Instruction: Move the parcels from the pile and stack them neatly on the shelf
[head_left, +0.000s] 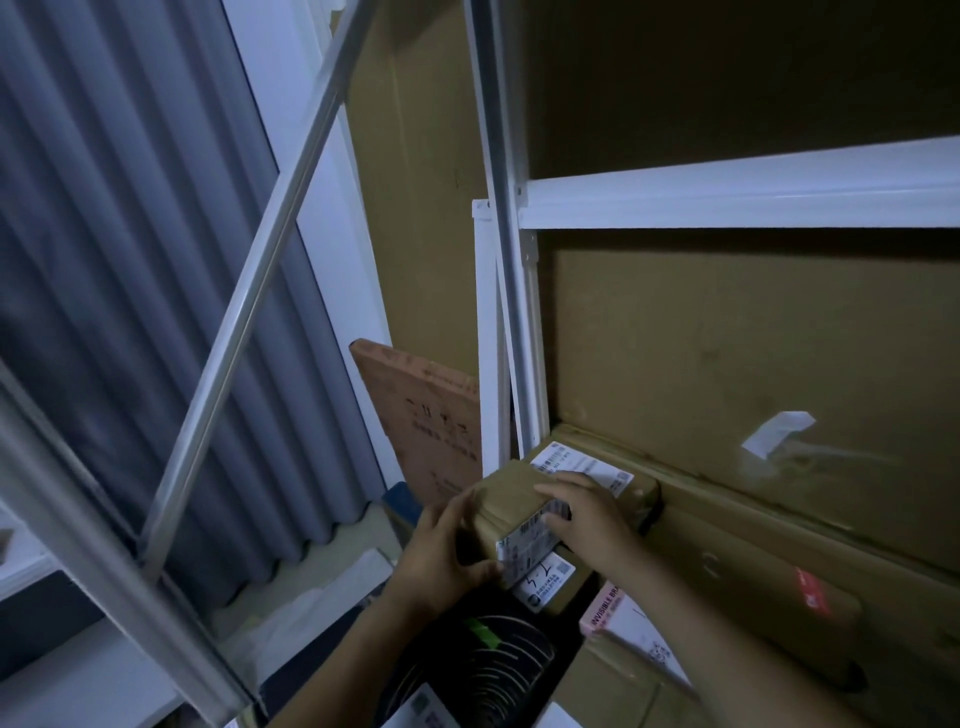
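White metal shelf (727, 202); both hands' fingers (558, 493) clasp a boxy brown taped parcel (511, 501).

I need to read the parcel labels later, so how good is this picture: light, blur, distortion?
Head view: dim and bluish, the shelf interior in deep shadow; wide-angle bending tilts the shelf posts; the label on the brown parcel under both hands, left hand and right hand, is softly blurred, its print unreadable.
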